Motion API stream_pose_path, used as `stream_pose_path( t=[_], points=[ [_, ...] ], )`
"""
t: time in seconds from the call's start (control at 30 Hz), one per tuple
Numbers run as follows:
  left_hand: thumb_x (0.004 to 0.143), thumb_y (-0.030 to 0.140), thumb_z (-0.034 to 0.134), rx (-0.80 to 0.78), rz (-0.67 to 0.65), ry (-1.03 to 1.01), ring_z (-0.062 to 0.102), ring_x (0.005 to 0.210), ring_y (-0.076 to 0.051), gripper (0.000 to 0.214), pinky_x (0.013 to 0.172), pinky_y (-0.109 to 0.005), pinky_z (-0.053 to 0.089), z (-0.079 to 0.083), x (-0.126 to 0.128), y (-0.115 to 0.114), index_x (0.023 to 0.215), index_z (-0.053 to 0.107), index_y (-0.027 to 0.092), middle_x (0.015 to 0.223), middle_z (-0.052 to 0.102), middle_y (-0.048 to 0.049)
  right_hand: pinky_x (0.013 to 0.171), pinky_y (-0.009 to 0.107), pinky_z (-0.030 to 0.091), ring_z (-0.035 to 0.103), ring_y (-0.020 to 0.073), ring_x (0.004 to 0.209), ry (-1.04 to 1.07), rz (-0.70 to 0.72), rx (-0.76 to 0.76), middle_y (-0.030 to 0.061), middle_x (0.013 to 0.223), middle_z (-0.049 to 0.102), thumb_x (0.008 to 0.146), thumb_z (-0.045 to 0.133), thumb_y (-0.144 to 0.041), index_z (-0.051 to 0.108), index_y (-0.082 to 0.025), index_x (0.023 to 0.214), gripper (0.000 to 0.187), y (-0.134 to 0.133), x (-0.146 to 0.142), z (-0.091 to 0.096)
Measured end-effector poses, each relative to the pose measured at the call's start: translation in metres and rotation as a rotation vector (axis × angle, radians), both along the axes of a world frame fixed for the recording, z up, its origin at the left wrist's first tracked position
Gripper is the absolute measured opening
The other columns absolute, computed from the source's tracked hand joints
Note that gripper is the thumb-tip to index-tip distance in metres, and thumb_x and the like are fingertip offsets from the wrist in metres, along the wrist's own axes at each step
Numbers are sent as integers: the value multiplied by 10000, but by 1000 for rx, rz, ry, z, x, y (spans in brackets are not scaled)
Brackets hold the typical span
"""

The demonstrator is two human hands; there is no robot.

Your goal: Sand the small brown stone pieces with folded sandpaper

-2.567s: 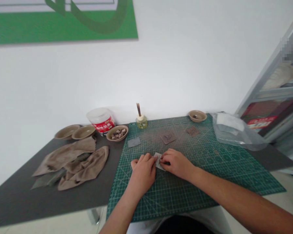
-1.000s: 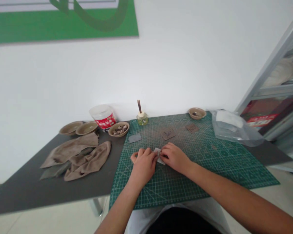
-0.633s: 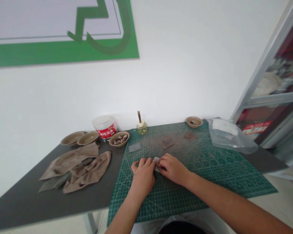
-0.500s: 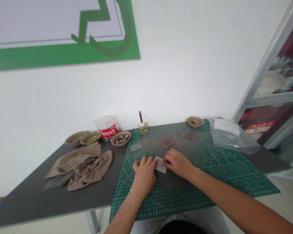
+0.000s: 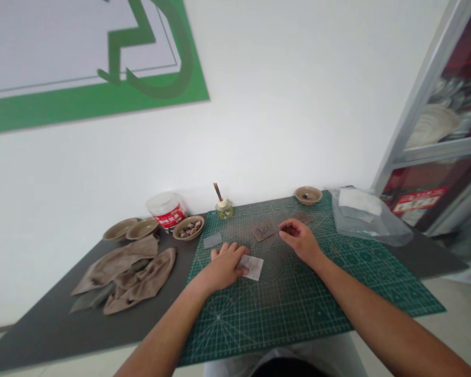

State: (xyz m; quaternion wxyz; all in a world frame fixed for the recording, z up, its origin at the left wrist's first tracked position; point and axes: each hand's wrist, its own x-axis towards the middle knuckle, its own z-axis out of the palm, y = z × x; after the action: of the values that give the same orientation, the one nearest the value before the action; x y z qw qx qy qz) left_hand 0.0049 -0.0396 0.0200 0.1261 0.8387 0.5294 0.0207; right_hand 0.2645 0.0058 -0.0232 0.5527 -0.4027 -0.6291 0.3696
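My left hand (image 5: 225,263) lies on the green cutting mat (image 5: 317,293), its fingers pressing the left edge of a small pale sheet (image 5: 253,267) flat. My right hand (image 5: 299,240) hovers a little further back and to the right, fingers curled in a loose pinch; what it holds, if anything, is too small to make out. A brown square with writing on it (image 5: 262,231) lies just left of that hand, and a second brown square (image 5: 303,218) lies behind it. A grey square (image 5: 212,241) rests at the mat's left edge.
Along the wall stand two empty tan bowls (image 5: 130,229), a white tub with a red label (image 5: 166,211), a bowl of small brown pieces (image 5: 188,228), a little jar with a stick (image 5: 223,208) and another bowl (image 5: 308,195). Brown cloths (image 5: 125,272) lie left; a clear plastic bag (image 5: 361,214) right.
My right hand has let go of the pale sheet and moved back and right towards the brown squares. My left hand stays on the sheet, which now lies flat. The camera has tilted and shifted.
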Motion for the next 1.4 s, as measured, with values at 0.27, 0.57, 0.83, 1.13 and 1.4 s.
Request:
stream_pose_path(
  t=[0.27, 0.57, 0.83, 1.13, 1.4],
  points=[
    [763, 255, 618, -121, -69, -136, 539, 803, -182, 141, 696, -270, 391, 12, -1, 23, 854, 526, 200, 829, 578, 11, 613, 273, 473, 553, 146, 645, 58, 9, -23, 7, 768, 630, 765, 681, -332, 647, -198, 934, 218, -2, 4, 1],
    [819, 269, 583, 19, 8, -361, 562, 742, -163, 112, 668, -251, 408, -2, 1, 8, 905, 562, 201, 800, 606, 18, 586, 266, 450, 528, 141, 606, 44, -41, -26, -3, 725, 614, 768, 692, -323, 666, -212, 931, 198, -2, 10, 3],
    [860, 255, 490, 221, 160, -267, 562, 835, -207, 107, 764, -310, 418, -2, -9, 26, 885, 580, 202, 847, 606, -30, 554, 259, 417, 493, 136, 583, 15, -59, -19, 4, 756, 627, 779, 684, -333, 661, -209, 950, 213, -2, 12, 4],
    [747, 428, 659, 271, 210, -87, 492, 1121, -333, 345, 974, -508, 327, -10, -51, 61, 1059, 632, 283, 1135, 617, -68, 579, 263, 431, 514, 137, 594, -84, -131, 10, -3, 726, 618, 780, 671, -314, 668, -205, 935, 189, -6, 12, 8],
    [700, 516, 655, 121, 311, -86, 565, 1112, -320, 578, 970, -421, 410, -18, -121, 63, 1161, 607, 170, 1194, 630, -128, 584, 262, 436, 523, 133, 593, -118, -119, 19, -2, 750, 639, 780, 656, -295, 666, -207, 942, 184, -8, 9, 10]
  ],
)
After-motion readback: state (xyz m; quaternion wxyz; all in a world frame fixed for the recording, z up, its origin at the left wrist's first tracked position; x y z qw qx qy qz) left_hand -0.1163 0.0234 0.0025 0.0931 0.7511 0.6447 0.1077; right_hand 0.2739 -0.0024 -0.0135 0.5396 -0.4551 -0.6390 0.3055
